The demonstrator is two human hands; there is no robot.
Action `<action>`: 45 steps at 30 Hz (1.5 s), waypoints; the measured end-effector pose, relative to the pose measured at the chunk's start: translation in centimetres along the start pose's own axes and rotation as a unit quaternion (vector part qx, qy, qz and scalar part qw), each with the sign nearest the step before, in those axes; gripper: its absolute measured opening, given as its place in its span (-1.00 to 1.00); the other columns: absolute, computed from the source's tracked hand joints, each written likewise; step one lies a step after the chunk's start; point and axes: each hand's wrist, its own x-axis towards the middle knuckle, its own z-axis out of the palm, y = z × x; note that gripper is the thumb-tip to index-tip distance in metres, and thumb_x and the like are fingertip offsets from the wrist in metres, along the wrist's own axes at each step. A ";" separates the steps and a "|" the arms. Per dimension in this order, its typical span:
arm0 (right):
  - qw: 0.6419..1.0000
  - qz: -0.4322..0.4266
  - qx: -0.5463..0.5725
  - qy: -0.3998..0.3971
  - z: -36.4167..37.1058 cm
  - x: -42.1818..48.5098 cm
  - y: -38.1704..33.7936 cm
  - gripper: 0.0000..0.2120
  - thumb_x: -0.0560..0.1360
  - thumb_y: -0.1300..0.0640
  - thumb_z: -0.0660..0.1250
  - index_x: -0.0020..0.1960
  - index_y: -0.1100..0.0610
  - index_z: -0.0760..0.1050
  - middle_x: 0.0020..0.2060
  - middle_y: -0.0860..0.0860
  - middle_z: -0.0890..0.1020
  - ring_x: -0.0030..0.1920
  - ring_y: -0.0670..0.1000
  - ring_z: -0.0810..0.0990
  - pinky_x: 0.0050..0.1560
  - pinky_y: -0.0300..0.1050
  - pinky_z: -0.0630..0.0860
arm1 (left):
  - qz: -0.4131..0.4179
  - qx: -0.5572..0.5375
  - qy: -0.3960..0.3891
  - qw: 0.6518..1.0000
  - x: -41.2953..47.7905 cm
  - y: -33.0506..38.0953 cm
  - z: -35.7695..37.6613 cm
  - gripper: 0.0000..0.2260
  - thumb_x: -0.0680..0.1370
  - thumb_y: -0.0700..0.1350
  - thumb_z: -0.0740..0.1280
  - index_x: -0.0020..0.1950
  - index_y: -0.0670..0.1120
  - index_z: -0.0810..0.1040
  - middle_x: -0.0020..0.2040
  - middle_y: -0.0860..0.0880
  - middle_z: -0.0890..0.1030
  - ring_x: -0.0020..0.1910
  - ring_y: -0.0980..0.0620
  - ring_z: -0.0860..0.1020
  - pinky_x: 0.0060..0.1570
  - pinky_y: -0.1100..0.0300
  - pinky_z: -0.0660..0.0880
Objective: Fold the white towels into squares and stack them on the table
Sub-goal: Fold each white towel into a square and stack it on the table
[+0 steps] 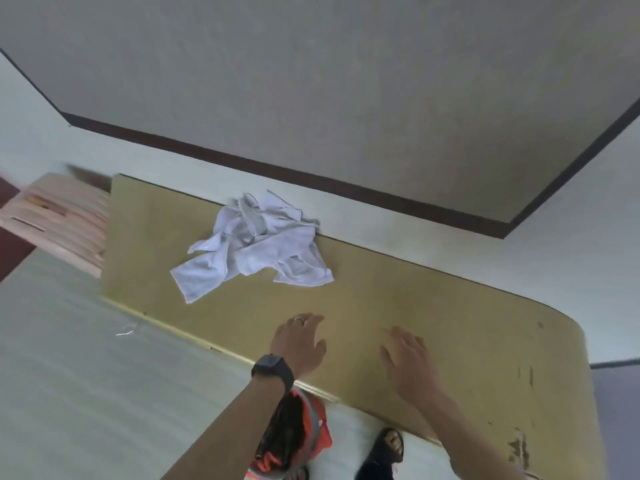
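The left hand [300, 344] is reaching out over the near edge of the bench [433, 306], fingers loosely spread and holding nothing, palm down. It is wearing a ring [298, 319], and a dark watch [273, 370] is sitting on its wrist. Just to the right, the right hand [407, 362] is lying the same way, fingers straight and spread, also gripping nothing. Whether either palm is touching the top cannot be told.

At the far left a pale slatted frame [62, 220] is sitting beside the bench's end. Right of it, the white towels [256, 244] are lying unfolded in one crumpled heap on the bench, at its far edge against the wall, well apart from both hands, with bare benchtop between. Below the hands, an orange and black shoe [294, 434] and, to its right, a black sandal [386, 448] are standing on the pale floor [86, 393] close to the bench.
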 end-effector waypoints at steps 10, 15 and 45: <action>0.984 -0.064 -0.142 -0.091 6.9 11.5 8.8 -0.35 0.57 -0.36 -0.25 0.53 -0.18 -0.47 0.52 -0.06 -0.46 0.51 0.02 -0.50 0.49 0.32 -0.28 | -0.128 -0.016 0.021 0.991 12.9 2.7 4.4 -0.43 0.61 0.05 0.24 0.57 -0.04 0.15 0.51 -0.08 0.29 0.43 -0.10 0.33 0.36 0.02 0.34; 0.981 -0.073 -0.149 -0.098 6.8 12.0 8.9 -0.35 0.57 -0.37 -0.28 0.50 -0.17 -0.51 0.49 -0.05 -0.51 0.49 0.03 -0.53 0.47 0.35 -0.33 | -0.171 -0.025 0.079 0.982 17.0 2.5 5.1 -0.52 0.60 0.01 0.29 0.48 -0.07 0.28 0.44 -0.11 0.35 0.34 -0.14 0.38 0.26 -0.03 0.39; 0.927 -0.038 0.362 0.092 -19.0 1.6 -4.8 -0.80 0.51 -0.12 0.40 0.13 -0.16 0.57 0.02 -0.24 0.65 0.06 -0.24 0.61 -0.03 -0.36 0.45 | 0.115 -0.177 0.126 0.969 2.0 10.3 -27.9 -0.80 0.56 -0.18 0.23 -0.10 0.01 0.64 -0.13 0.07 0.66 -0.07 0.06 0.57 -0.12 0.25 0.44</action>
